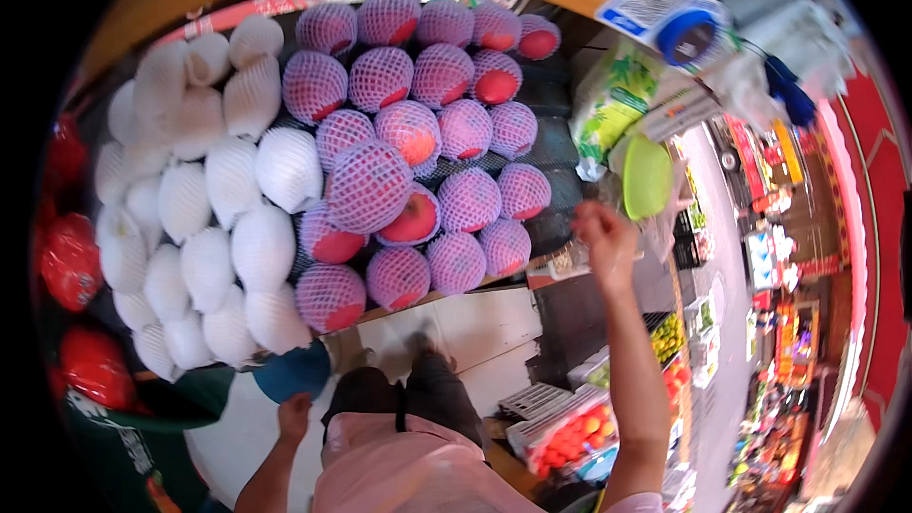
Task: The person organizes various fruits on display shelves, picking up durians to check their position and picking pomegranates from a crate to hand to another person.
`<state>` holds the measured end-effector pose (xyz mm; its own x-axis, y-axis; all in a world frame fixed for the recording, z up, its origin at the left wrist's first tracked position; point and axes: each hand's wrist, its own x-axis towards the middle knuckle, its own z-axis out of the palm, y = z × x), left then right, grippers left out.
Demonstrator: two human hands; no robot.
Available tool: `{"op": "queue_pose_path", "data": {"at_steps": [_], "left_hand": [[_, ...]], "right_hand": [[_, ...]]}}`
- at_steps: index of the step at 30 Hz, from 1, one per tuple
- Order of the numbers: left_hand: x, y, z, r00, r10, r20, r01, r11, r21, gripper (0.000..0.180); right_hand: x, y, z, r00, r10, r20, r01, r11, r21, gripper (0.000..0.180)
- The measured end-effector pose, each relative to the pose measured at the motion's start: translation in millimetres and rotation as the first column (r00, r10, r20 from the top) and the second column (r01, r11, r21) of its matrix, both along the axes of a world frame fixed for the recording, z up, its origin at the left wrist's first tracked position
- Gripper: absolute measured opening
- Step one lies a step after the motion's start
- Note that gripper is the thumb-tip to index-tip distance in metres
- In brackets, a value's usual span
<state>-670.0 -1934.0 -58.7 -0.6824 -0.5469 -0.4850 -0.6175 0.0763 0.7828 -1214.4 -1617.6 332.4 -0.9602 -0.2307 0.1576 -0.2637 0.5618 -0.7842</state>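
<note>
My right hand (608, 239) is raised at the right end of the fruit display, just below a lime-green bowl (647, 178). Its fingers are curled together, and whatever they may hold is hidden. Low on the left, my left hand (294, 416) closes on the lower edge of a blue round plastic thing (292, 372), which looks like a bowl. Ahead lie rows of red apples (413, 218) in purple foam nets. One netted apple (369, 185) rests on top of the others. To their left are stacked fruits in white foam sleeves (235, 180).
Red-wrapped round things (71, 261) line the far left. A green packet (613, 100) and a card with a blue round item (688, 35) sit at the upper right. Crates of orange fruit (575, 437) stand below my right arm, beside a street (727, 256) with stalls.
</note>
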Motion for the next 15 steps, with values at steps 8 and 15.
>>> {"op": "queue_pose_path", "data": {"at_steps": [8,15], "left_hand": [[97,180,-58,0.649,0.667,0.365,-0.748,0.646,0.15,0.032],[67,381,-63,0.478,0.655,0.586,-0.867,0.242,0.436,0.015]], "right_hand": [[-319,-112,59,0.974,0.079,-0.214,-0.115,0.98,-0.161,0.029],[-443,-171,107,0.998,-0.037,0.047,0.056,0.859,-0.509,0.037]]}}
